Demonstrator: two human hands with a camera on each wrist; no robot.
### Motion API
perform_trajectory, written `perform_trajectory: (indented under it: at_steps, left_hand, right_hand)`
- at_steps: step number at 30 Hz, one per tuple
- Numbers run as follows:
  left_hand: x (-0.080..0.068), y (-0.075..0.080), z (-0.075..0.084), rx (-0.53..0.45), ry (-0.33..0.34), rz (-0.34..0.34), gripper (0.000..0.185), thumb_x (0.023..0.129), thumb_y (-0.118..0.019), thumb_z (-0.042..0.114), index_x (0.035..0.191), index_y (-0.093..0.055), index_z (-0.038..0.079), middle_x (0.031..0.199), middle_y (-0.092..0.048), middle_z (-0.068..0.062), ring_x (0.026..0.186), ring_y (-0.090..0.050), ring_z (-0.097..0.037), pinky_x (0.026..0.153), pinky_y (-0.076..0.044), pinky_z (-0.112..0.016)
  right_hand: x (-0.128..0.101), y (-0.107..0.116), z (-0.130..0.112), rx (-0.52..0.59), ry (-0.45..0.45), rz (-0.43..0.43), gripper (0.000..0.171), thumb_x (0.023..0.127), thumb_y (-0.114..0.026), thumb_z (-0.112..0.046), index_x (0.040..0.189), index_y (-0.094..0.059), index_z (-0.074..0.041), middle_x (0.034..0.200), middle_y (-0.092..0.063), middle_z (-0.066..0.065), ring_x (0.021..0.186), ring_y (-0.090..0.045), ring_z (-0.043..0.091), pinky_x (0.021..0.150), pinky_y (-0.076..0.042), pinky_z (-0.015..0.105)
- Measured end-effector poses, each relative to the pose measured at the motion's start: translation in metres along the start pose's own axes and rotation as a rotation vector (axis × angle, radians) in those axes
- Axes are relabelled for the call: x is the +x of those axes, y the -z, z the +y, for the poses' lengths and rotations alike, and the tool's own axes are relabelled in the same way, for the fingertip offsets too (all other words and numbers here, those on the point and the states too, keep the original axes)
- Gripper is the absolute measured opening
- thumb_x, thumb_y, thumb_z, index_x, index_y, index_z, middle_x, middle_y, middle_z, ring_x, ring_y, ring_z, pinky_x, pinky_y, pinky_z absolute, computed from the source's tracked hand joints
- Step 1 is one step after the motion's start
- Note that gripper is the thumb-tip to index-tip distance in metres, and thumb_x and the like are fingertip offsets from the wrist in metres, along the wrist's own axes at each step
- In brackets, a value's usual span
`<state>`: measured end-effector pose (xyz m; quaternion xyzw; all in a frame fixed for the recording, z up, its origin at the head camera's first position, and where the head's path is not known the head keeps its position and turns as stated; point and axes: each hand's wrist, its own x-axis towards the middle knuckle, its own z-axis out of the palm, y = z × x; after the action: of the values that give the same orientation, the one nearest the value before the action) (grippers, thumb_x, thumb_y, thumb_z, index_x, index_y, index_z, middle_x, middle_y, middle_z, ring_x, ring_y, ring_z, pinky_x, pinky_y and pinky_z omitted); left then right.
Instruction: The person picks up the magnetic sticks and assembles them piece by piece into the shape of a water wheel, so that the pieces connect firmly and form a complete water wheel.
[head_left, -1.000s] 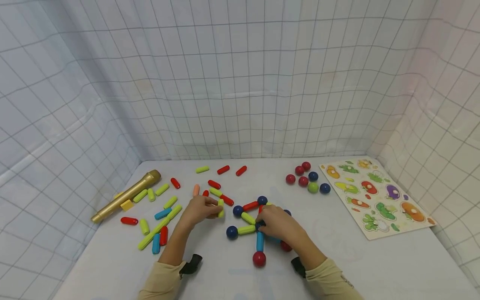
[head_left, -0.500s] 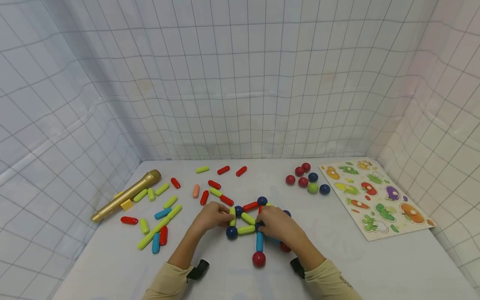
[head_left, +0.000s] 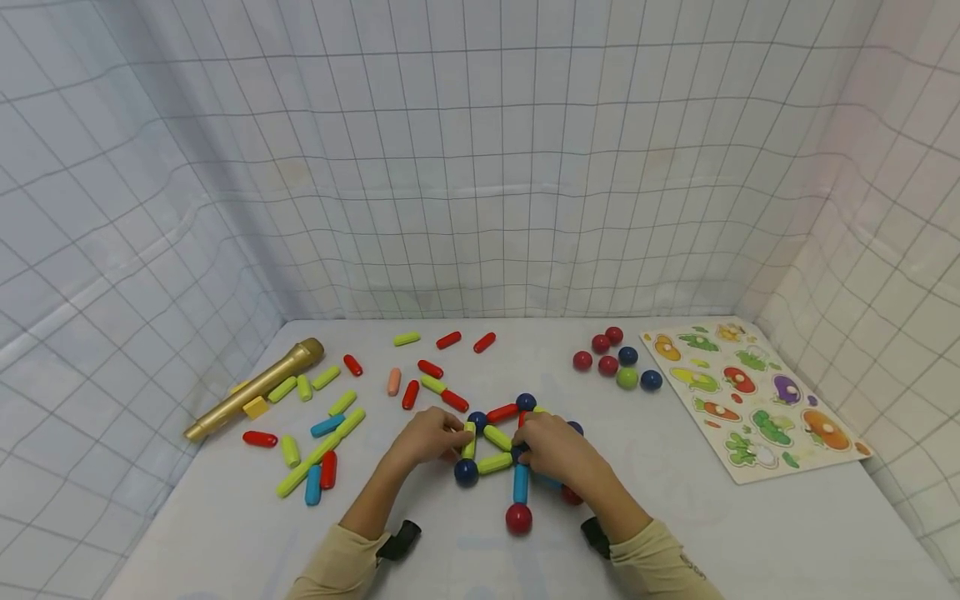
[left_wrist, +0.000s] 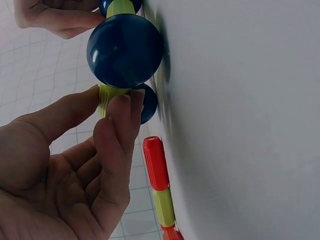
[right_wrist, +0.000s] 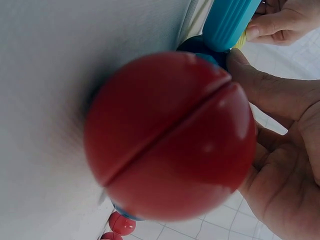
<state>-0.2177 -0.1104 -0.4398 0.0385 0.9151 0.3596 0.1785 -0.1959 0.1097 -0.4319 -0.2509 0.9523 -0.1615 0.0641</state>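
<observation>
Between thumb and fingers, my left hand (head_left: 427,437) pinches a yellow-green magnetic rod (head_left: 468,442). The rod lies between a near dark blue ball (head_left: 467,472) and a far dark blue ball (head_left: 477,422) of a ball-and-rod structure; in the left wrist view the near ball (left_wrist: 125,50) hides part of it. My right hand (head_left: 562,450) grips the structure's central dark blue ball (head_left: 519,453), covering much of what lies behind. From that ball a blue rod (head_left: 521,483) runs to a red ball (head_left: 518,518). A large red ball (right_wrist: 170,135) fills the right wrist view.
Loose red, blue and yellow-green rods, such as a long yellow-green row (head_left: 321,454), lie left. A gold toy microphone (head_left: 255,390) rests on yellow pieces (head_left: 256,407). Loose balls (head_left: 608,365) and a vegetable puzzle board (head_left: 757,400) are on the right, grid-patterned cloth behind.
My left hand has carried the yellow-green rod rightward, from beside the structure to between two dark blue balls. The near ball has shifted slightly toward me. My right hand has kept its place.
</observation>
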Motion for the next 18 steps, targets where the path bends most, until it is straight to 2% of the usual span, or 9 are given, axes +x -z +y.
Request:
perform_trajectory:
  at_steps: [9,18]
  left_hand:
    - [0.0017,-0.0038,0.0012,0.054,0.008,-0.066,0.025,0.09,-0.069,0.029,0.097,-0.075,0.006,0.069,-0.065,-0.001,0.063,-0.056,-0.014,0.06,-0.046,-0.024]
    - [0.0049,-0.006,-0.0013,0.057,-0.009,-0.064,0.024,0.09,-0.07,0.028,0.097,-0.076,0.006,0.069,-0.064,0.0,0.065,-0.056,-0.014,0.06,-0.046,-0.023]
  right_hand:
    - [-0.0009,0.0018,-0.0017,0.014,-0.014,-0.018,0.02,0.082,-0.077,-0.012,0.102,-0.076,-0.009,0.091,-0.066,0.001,0.078,-0.054,0.012,0.077,-0.054,0.029]
    - [-0.0001,0.0034,-0.003,0.001,-0.023,-0.04,0.021,0.083,-0.077,-0.014,0.103,-0.076,-0.01,0.093,-0.066,0.001,0.077,-0.053,0.011,0.078,-0.055,0.029]
